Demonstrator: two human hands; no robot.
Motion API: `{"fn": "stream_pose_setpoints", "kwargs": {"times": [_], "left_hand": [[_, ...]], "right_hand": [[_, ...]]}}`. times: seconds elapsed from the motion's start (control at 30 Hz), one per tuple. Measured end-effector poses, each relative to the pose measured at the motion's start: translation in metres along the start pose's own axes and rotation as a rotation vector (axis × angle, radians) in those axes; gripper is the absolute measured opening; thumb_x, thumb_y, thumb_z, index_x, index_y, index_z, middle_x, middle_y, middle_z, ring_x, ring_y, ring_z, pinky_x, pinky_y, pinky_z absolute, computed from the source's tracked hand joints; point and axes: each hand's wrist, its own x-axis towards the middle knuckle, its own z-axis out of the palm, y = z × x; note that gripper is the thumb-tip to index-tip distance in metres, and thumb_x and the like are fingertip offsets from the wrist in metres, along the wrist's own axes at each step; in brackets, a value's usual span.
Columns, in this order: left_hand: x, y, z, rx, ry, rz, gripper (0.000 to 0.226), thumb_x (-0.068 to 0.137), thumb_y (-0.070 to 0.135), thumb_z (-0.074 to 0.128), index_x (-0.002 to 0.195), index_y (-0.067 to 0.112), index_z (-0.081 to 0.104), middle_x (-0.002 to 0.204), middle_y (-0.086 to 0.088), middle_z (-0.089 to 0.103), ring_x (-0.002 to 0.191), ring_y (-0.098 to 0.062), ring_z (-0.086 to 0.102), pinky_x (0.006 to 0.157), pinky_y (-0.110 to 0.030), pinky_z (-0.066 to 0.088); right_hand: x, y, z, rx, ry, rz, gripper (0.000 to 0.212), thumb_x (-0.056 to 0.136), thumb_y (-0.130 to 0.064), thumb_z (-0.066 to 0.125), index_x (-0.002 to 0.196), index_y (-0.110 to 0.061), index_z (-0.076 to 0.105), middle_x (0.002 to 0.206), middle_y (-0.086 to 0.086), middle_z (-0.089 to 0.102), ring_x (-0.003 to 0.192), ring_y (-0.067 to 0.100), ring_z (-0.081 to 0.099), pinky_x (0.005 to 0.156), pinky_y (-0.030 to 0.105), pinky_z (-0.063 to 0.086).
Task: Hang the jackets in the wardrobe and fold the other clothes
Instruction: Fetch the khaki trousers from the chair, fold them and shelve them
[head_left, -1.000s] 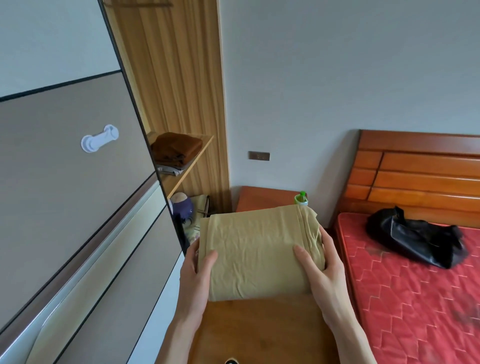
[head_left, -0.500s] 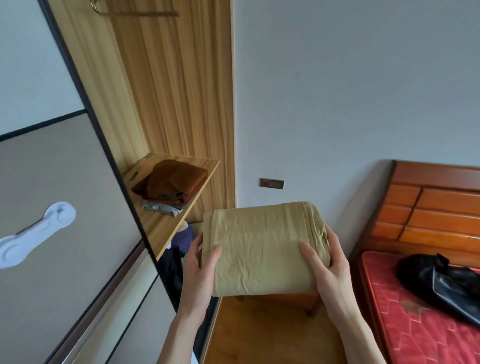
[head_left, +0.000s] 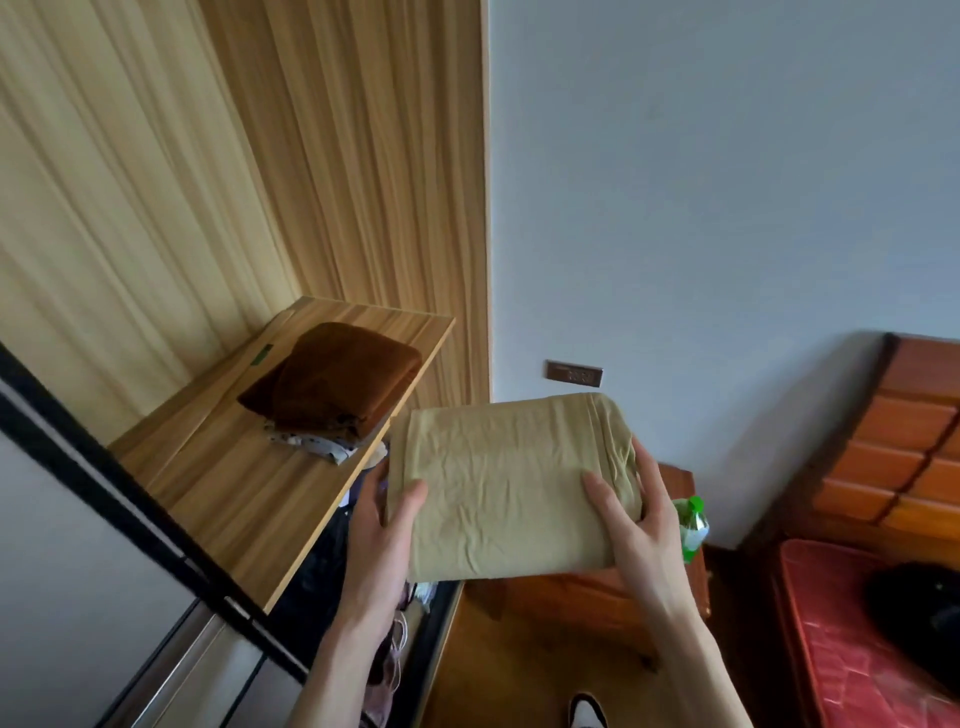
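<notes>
**Folded tan garment carried level toward the wardrobe shelf**

The folded tan garment (head_left: 506, 486) is in the air just right of the wardrobe shelf (head_left: 249, 467), clear of its front edge and a little above its board. The left hand (head_left: 382, 525) grips the side nearer the shelf, thumb on top and fingers curled under; the right hand (head_left: 631, 514) grips the side away from the shelf the same way, pinching the stacked folds.

To place it well, I would judge it best to keep both grips even so the layers stay square, bring the bundle over the shelf's bare front part, set the far edge down first, then slide the fingers out from beneath without dragging the bottom layer. Tipping it risks the folds fanning open.

On the shelf, toward its back, sits a folded brown garment (head_left: 337, 376), lying on a pale spotted cloth (head_left: 311, 444) that pokes out below it. Under the shelf, the lower compartment holds dark and pinkish clothes (head_left: 387, 670), too shadowed to identify. Beyond the garment from the shelf, a green-capped bottle (head_left: 691, 522) stands on a wooden nightstand (head_left: 582, 597)
</notes>
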Motion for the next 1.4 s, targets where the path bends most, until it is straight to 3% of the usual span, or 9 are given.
{"fn": "stream_pose_setpoints", "kwargs": {"times": [0.37, 0.5, 0.6, 0.73, 0.87, 1.0, 1.07, 1.27, 1.4], "left_hand": [[0.108, 0.002, 0.075, -0.008, 0.247, -0.052, 0.03, 0.095, 0.036, 0.069, 0.123, 0.042, 0.06, 0.107, 0.018, 0.072, 0.095, -0.006, 0.073, 0.077, -0.033, 0.057], [0.129, 0.002, 0.099, 0.011, 0.374, -0.08, 0.07, 0.073, 0.067, 0.076, 0.136, 0.05, 0.051, 0.125, 0.016, 0.06, 0.111, -0.018, 0.064, 0.088, -0.052, 0.06], [0.136, -0.003, 0.112, 0.014, 0.508, -0.063, 0.074, 0.077, 0.065, 0.076, 0.141, 0.049, 0.043, 0.128, 0.024, 0.051, 0.112, -0.008, 0.056, 0.082, -0.032, 0.051], [0.135, -0.011, 0.108, -0.012, 0.706, -0.107, 0.087, 0.067, 0.074, 0.078, 0.142, 0.052, 0.041, 0.133, 0.015, 0.052, 0.117, -0.016, 0.056, 0.098, -0.048, 0.051], [0.132, -0.008, 0.095, -0.029, 0.859, -0.067, 0.068, 0.082, 0.06, 0.075, 0.139, 0.051, 0.04, 0.139, 0.008, 0.05, 0.114, -0.013, 0.054, 0.087, -0.04, 0.047], [0.135, 0.003, 0.076, -0.06, 0.934, 0.019, 0.055, 0.094, 0.039, 0.069, 0.141, 0.047, 0.042, 0.136, 0.005, 0.053, 0.108, -0.011, 0.057, 0.079, -0.032, 0.051], [0.141, 0.011, 0.066, -0.081, 0.96, 0.073, 0.048, 0.096, 0.034, 0.069, 0.137, 0.043, 0.044, 0.13, 0.005, 0.057, 0.104, -0.012, 0.059, 0.067, -0.025, 0.052], [0.164, 0.022, 0.048, -0.145, 1.017, 0.163, 0.045, 0.096, 0.031, 0.069, 0.135, 0.04, 0.049, 0.123, 0.011, 0.061, 0.107, -0.013, 0.062, 0.079, -0.032, 0.051], [0.186, 0.03, 0.041, -0.124, 1.044, 0.199, 0.049, 0.098, 0.033, 0.067, 0.144, 0.031, 0.05, 0.123, 0.012, 0.062, 0.108, -0.009, 0.063, 0.082, -0.026, 0.051]], "right_hand": [[0.187, 0.031, 0.012, 0.03, -0.252, 0.08, 0.054, 0.091, -0.036, 0.072, 0.143, -0.039, 0.056, 0.13, -0.019, 0.069, 0.12, -0.002, 0.063, 0.101, 0.026, 0.048], [0.243, 0.042, 0.02, 0.033, -0.35, 0.111, 0.053, 0.091, -0.035, 0.073, 0.14, -0.043, 0.057, 0.128, -0.019, 0.07, 0.117, -0.002, 0.065, 0.099, 0.026, 0.049], [0.272, 0.051, 0.031, 0.044, -0.412, 0.161, 0.053, 0.089, -0.036, 0.073, 0.136, -0.052, 0.055, 0.122, -0.018, 0.072, 0.108, -0.004, 0.068, 0.087, 0.02, 0.053], [0.291, 0.061, 0.057, 0.054, -0.519, 0.232, 0.061, 0.085, -0.043, 0.075, 0.14, -0.057, 0.05, 0.129, -0.012, 0.065, 0.108, 0.003, 0.068, 0.086, 0.028, 0.055], [0.295, 0.064, 0.092, 0.043, -0.62, 0.229, 0.076, 0.08, -0.059, 0.082, 0.147, -0.033, 0.056, 0.135, -0.012, 0.066, 0.122, 0.007, 0.063, 0.107, 0.04, 0.052], [0.296, 0.054, 0.127, 0.056, -0.684, 0.217, 0.08, 0.08, -0.057, 0.081, 0.149, -0.029, 0.054, 0.133, -0.012, 0.066, 0.12, 0.011, 0.064, 0.105, 0.04, 0.052], [0.297, 0.045, 0.146, 0.062, -0.699, 0.196, 0.075, 0.079, -0.053, 0.079, 0.147, -0.03, 0.056, 0.126, -0.013, 0.07, 0.115, 0.009, 0.066, 0.104, 0.039, 0.053], [0.317, 0.021, 0.193, 0.099, -0.815, 0.125, 0.038, 0.094, -0.033, 0.073, 0.13, -0.032, 0.064, 0.107, -0.024, 0.075, 0.099, -0.004, 0.07, 0.078, 0.012, 0.055], [0.341, 0.017, 0.226, 0.094, -0.88, 0.1, 0.026, 0.095, -0.028, 0.074, 0.12, -0.034, 0.069, 0.109, -0.023, 0.076, 0.103, -0.002, 0.07, 0.086, 0.019, 0.056]]}}
